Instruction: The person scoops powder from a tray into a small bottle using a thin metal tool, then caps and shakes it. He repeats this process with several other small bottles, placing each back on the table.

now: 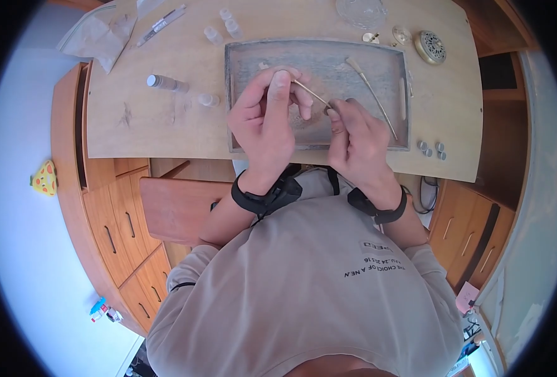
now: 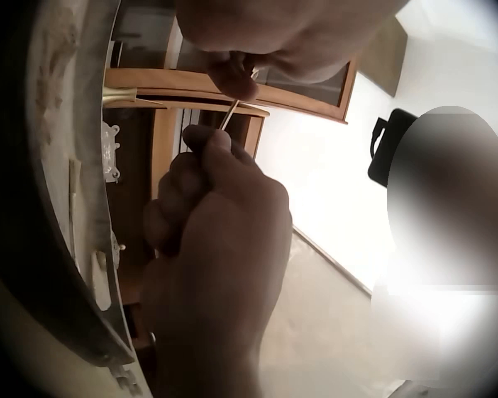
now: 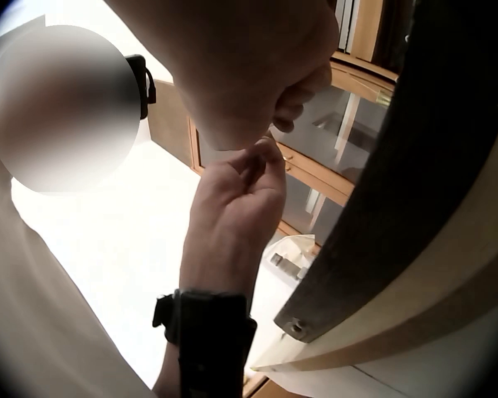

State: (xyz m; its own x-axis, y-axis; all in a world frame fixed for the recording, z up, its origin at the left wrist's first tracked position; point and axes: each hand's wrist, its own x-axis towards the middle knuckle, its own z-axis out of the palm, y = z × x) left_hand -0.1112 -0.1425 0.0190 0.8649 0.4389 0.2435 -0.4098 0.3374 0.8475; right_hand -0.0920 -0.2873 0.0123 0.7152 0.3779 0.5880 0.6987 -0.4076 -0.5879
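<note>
Between my two hands runs a thin tan stick (image 1: 311, 92), also visible in the left wrist view as a short slanting stick (image 2: 230, 114). My left hand (image 1: 267, 116) pinches its upper end between thumb and fingertips. The other end sits in the curled fingers of my right hand (image 1: 360, 135), which cover it. Both hands are over a weathered grey wooden tray (image 1: 229, 94). A long thin brush (image 1: 371, 91) with a pale flared tip lies in the tray, right of the hands. In the right wrist view, the left hand (image 3: 236, 199) meets the right one at the fingertips.
Small capped bottles (image 1: 165, 83) and a plastic bag (image 1: 99, 38) are on the table's left. A pierced brass burner (image 1: 430, 47), a glass dish (image 1: 361, 11) and small brass pieces (image 1: 371, 38) sit back right. Several small silvery cylinders (image 1: 441, 147) stand near the right front edge.
</note>
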